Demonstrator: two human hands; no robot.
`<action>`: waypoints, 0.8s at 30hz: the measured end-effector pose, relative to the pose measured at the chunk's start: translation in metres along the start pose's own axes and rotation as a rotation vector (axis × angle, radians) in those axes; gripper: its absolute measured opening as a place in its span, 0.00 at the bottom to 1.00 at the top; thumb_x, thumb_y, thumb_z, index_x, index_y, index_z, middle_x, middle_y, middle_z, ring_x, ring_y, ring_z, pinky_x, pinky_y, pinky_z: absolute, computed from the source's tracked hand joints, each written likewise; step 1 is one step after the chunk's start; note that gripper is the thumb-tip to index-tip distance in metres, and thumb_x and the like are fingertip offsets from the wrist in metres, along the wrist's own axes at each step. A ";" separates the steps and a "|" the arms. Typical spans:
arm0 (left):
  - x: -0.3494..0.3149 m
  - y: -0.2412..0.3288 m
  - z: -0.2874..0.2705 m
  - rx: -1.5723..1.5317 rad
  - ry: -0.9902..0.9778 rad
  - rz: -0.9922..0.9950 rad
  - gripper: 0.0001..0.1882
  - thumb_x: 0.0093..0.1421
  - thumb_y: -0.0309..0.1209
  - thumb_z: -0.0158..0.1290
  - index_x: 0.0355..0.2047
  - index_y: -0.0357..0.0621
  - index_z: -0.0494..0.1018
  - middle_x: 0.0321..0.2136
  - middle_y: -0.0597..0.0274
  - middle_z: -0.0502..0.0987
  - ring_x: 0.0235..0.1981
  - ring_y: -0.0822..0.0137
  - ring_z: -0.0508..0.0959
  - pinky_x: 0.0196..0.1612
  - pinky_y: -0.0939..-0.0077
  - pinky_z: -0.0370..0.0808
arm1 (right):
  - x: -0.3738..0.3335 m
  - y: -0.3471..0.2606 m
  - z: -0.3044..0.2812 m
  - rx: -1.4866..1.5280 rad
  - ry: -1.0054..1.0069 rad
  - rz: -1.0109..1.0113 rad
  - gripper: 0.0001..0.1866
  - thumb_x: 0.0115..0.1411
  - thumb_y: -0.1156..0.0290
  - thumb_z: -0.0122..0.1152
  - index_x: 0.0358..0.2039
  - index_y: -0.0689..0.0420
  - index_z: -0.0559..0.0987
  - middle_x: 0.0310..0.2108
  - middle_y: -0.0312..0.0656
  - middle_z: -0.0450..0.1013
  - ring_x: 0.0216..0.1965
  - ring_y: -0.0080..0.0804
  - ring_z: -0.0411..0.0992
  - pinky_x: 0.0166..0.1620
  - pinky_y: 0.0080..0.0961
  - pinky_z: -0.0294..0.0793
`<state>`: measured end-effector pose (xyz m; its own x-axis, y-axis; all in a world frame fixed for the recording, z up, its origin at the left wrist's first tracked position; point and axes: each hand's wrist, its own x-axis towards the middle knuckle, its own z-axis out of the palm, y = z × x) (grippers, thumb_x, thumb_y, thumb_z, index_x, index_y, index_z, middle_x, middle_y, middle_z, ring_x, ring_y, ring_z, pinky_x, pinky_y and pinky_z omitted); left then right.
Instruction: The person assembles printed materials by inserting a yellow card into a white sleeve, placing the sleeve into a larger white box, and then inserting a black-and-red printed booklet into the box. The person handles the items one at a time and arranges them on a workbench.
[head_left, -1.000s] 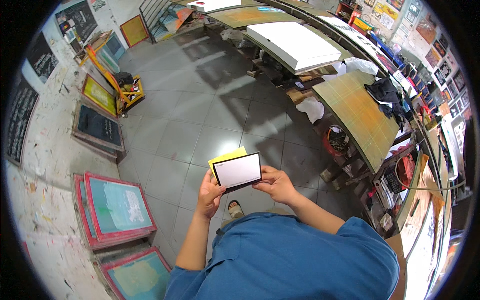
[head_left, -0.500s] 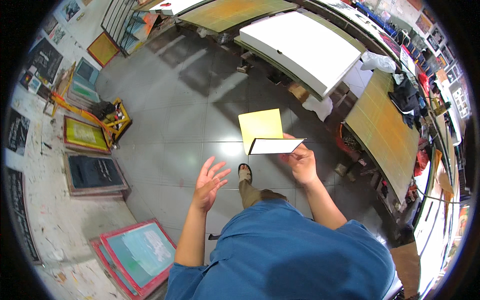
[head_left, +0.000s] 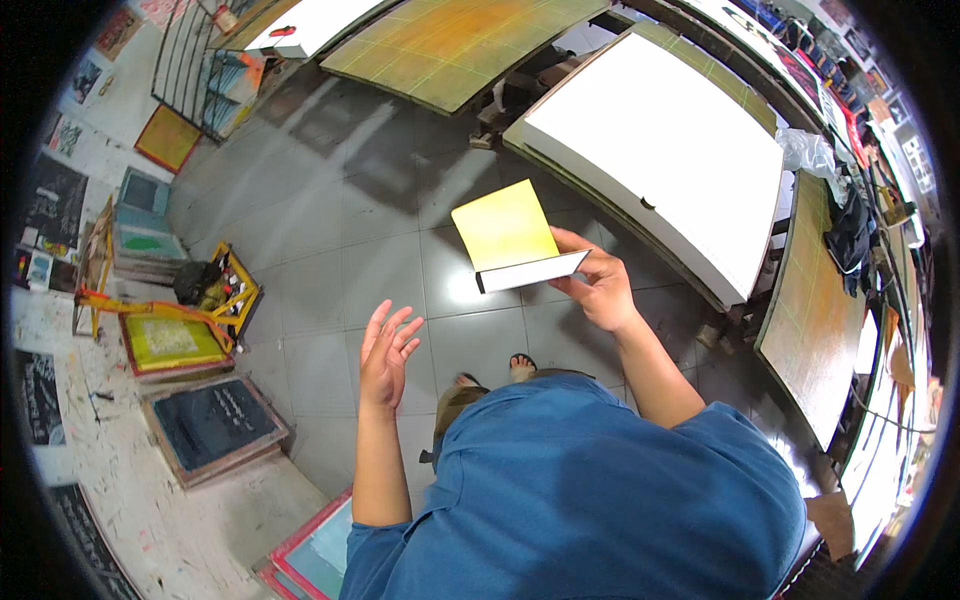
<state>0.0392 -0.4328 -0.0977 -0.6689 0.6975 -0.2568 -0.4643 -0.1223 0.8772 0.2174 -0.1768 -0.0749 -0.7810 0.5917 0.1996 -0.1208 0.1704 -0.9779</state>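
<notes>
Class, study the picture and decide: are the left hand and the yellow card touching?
Apart. The head view shows a wide strip of grey floor between the fingertips of the open left hand and the yellow card.

We have below us a floor (head_left: 390,265) of grey tiles, shiny where light strikes it; two sandalled feet (head_left: 522,370) rest on it, and off to the left we see a yellow frame (head_left: 243,290) standing on it; to the right we find a greenish tabletop (head_left: 700,62), mostly covered by a thick white block (head_left: 660,145); beyond it we see a long board (head_left: 450,50), stained orange and ruled with pale lines; at the outer edge of the rightmost board (head_left: 815,310) we notice dark cloth (head_left: 848,240), partly on it or beside it, we cannot tell.
</notes>
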 end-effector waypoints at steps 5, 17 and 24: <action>0.111 0.014 -0.010 0.202 0.065 -0.087 0.26 0.60 0.36 0.48 0.55 0.37 0.58 0.47 0.52 0.69 0.47 0.64 0.72 0.44 0.76 0.68 | 0.025 0.002 0.007 -0.009 0.077 0.056 0.12 0.46 0.85 0.59 0.32 0.58 0.81 0.52 0.46 0.67 0.54 0.38 0.65 0.55 0.31 0.63; 0.269 0.062 0.097 0.182 -0.699 0.135 0.18 0.58 0.25 0.50 0.49 0.34 0.64 0.44 0.56 0.71 0.45 0.67 0.72 0.49 0.77 0.66 | -0.036 -0.037 0.031 0.057 1.017 -0.222 0.16 0.49 0.85 0.49 0.40 0.68 0.75 0.55 0.56 0.61 0.50 0.35 0.67 0.49 0.25 0.66; 0.260 0.048 0.165 0.130 -0.761 0.173 0.22 0.56 0.23 0.53 0.50 0.33 0.61 0.44 0.56 0.68 0.46 0.69 0.68 0.49 0.78 0.67 | -0.099 -0.050 -0.017 0.127 1.252 -0.510 0.17 0.59 0.74 0.50 0.50 0.59 0.69 0.52 0.42 0.67 0.55 0.42 0.61 0.57 0.43 0.58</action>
<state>-0.0605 -0.1407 -0.0555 -0.1225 0.9732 0.1945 -0.2868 -0.2224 0.9318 0.3109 -0.2306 -0.0445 0.4351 0.8100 0.3932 -0.3349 0.5510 -0.7644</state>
